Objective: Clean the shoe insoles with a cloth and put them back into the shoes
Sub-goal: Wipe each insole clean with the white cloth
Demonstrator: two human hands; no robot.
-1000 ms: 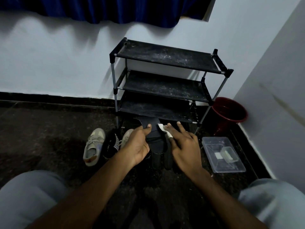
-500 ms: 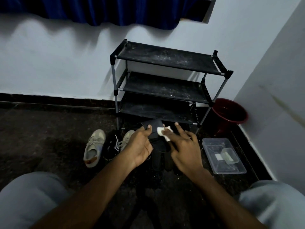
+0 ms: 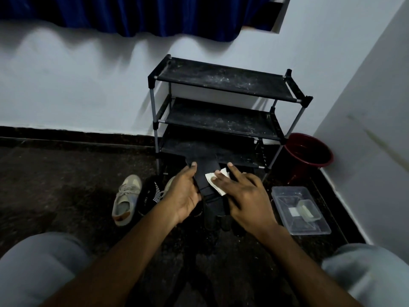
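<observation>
Left hand [image 3: 186, 191]: curled round the left edge of the dark insole [image 3: 207, 173], thumb on top, fingers beneath; firm hold. Right hand [image 3: 245, 196]: fingers straight and spread, pressing the white cloth [image 3: 215, 182] flat on the insole's right half. The insole is held above the dark shoes [image 3: 215, 218], at 6 o'clock from the shoe rack [image 3: 221, 89]. A beige sneaker [image 3: 127, 198] lies at 9 o'clock from the left hand.

Compared with one second ago: the cloth has slid slightly toward 7 o'clock along the insole; the left hand's hold is unchanged.
</observation>
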